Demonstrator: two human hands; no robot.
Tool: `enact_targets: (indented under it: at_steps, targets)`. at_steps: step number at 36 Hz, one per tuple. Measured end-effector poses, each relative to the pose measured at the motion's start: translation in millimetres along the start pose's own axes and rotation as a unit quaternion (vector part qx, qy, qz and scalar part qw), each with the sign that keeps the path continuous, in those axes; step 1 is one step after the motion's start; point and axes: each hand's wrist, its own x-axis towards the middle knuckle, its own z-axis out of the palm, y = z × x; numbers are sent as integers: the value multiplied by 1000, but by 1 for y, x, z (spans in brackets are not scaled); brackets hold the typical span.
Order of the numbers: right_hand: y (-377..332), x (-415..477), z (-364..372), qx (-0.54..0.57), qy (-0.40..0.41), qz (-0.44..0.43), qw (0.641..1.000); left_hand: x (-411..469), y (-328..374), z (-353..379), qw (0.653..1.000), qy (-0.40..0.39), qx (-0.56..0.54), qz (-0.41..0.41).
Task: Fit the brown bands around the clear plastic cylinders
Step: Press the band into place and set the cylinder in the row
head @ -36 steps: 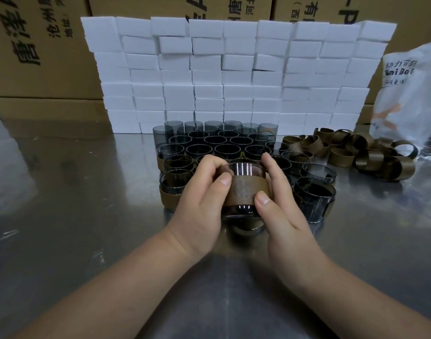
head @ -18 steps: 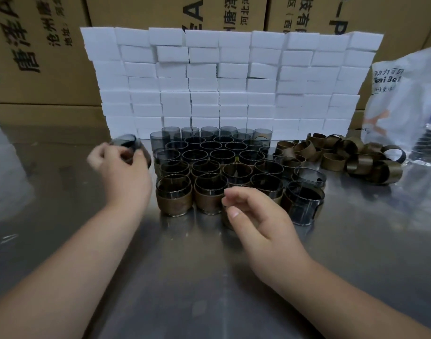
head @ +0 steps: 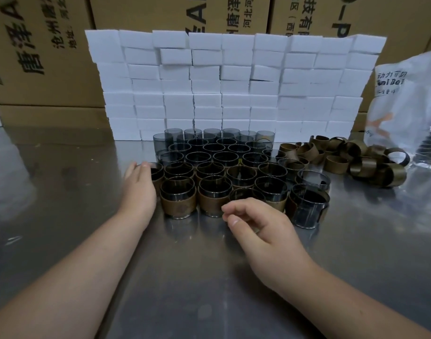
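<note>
Inventory, as counted on the table (head: 209,285):

- Hands: two, one left hand (head: 138,189) and one right hand (head: 263,231).
- Clear plastic cylinders (head: 213,149): roughly thirty, packed in about six rows. Overlap prevented an exact count.
- Fitted brown bands (head: 177,207): four were plainly seen in the front row. More showed behind, but their number was unclear.
- Loose brown bands (head: 336,165): one heap of some fifteen to twenty.
- White foam blocks (head: 207,101): one wall, nine across the top course and about nine courses high.
- Cardboard boxes (head: 50,57): at least three.
- Printed plastic bag (head: 405,104): one.
</note>
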Motion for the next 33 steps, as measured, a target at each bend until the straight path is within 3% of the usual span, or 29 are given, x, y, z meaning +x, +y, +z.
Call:
enact_targets:
  at_steps: [5, 10, 14, 18, 22, 26, 33]
  targets:
    - [-3, 2, -2, 78, 45, 15, 996, -2, -1, -1, 999, -1, 25, 33]
    - [-17, 26, -32, 183, 185, -11, 966, -3, 0, -1, 998, 27, 37, 33]
    - [-16, 54, -76, 116, 228, 7, 967, -2, -1, -2, 994, 48, 81, 47]
    - [22, 93, -112, -49, 185, 102, 976, -2, -2, -3, 992, 57, 96, 58]
    - [78, 133, -137, -227, 54, 229, 945, -4, 0, -2, 992, 68, 88, 63]
    - [112, 160, -142, -410, -79, 245, 875, -2, 0, -2, 992, 66, 92, 61]
    - [134, 186, -124, -482, -211, 238, 817, -2, -2, 0, 993, 68, 88, 44]
